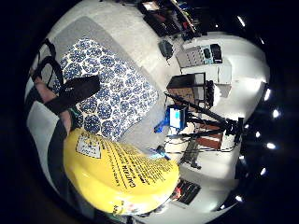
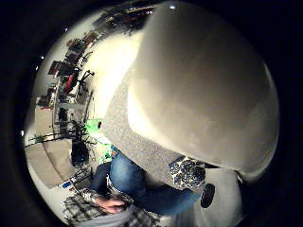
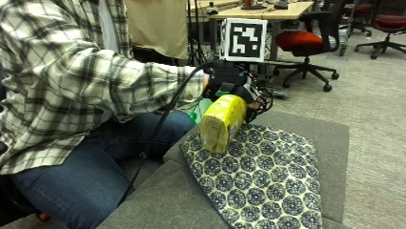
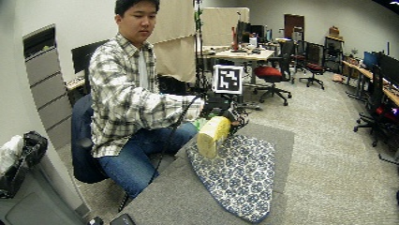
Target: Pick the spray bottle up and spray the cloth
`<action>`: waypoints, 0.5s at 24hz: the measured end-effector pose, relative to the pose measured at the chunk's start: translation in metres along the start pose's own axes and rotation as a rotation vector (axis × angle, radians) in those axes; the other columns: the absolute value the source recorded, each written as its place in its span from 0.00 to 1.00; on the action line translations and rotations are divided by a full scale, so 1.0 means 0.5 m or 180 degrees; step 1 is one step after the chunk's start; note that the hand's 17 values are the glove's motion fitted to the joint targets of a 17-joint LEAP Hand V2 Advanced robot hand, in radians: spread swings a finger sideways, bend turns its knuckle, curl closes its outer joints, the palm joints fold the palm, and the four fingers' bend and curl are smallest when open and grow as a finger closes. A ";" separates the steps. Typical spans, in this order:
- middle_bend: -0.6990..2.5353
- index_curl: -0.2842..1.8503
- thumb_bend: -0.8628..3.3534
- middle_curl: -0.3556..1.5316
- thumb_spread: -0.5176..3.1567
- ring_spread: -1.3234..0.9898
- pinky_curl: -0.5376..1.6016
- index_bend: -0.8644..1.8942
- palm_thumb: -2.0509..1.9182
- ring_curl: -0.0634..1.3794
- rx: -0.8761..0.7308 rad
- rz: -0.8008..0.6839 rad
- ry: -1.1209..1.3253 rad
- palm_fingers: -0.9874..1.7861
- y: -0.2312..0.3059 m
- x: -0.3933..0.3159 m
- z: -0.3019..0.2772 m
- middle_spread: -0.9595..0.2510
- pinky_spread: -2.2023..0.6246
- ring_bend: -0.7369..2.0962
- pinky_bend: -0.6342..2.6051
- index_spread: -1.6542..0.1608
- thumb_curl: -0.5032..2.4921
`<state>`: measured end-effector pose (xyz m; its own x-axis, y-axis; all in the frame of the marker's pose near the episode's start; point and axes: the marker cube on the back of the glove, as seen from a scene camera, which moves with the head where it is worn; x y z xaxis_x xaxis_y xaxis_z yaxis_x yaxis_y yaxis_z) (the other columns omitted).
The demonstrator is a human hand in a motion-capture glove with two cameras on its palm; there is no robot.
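A yellow spray bottle (image 3: pixel 221 121) is lifted off the grey table (image 3: pixel 317 125) and tilted over the near end of a blue-and-white patterned cloth (image 3: pixel 260 176). My gloved right hand (image 3: pixel 228 80) grips its top, fingers curled round the neck. The bottle's yellow body (image 1: pixel 119 173) fills much of the little finger side palm view, with the cloth (image 1: pixel 110 88) spread below it. In the thumb side view a pale rounded surface (image 2: pixel 203 90) sits close to the palm, and a corner of the cloth (image 2: pixel 187 172) shows. The bottle's nozzle is hidden.
The person sits on a chair at the table's left edge, knees (image 3: pixel 95 181) against it. The other hand (image 2: pixel 111 204) rests in the lap. Red office chairs (image 3: pixel 304 40) and desks stand behind. A black object (image 4: pixel 128 219) lies at the table's near corner.
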<state>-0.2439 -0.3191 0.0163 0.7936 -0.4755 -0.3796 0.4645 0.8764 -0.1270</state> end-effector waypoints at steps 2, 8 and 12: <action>0.36 0.38 0.20 0.47 0.17 0.47 0.42 0.38 0.79 0.37 -0.0005 0.0004 0.0016 0.81 0.001 0.001 0.001 0.64 0.72 0.46 0.34 0.75 0.43; 0.36 0.39 0.20 0.47 0.17 0.47 0.42 0.38 0.79 0.37 0.0238 -0.0015 -0.0311 0.81 0.007 0.002 -0.014 0.64 0.72 0.46 0.34 0.75 0.43; 0.36 0.39 0.20 0.47 0.16 0.47 0.42 0.38 0.79 0.37 0.0746 -0.0043 -0.0697 0.80 0.020 -0.012 -0.055 0.64 0.72 0.45 0.34 0.75 0.43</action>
<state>-0.2549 -0.3054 -0.0078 0.8407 -0.5142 -0.1697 0.5331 0.8408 0.0937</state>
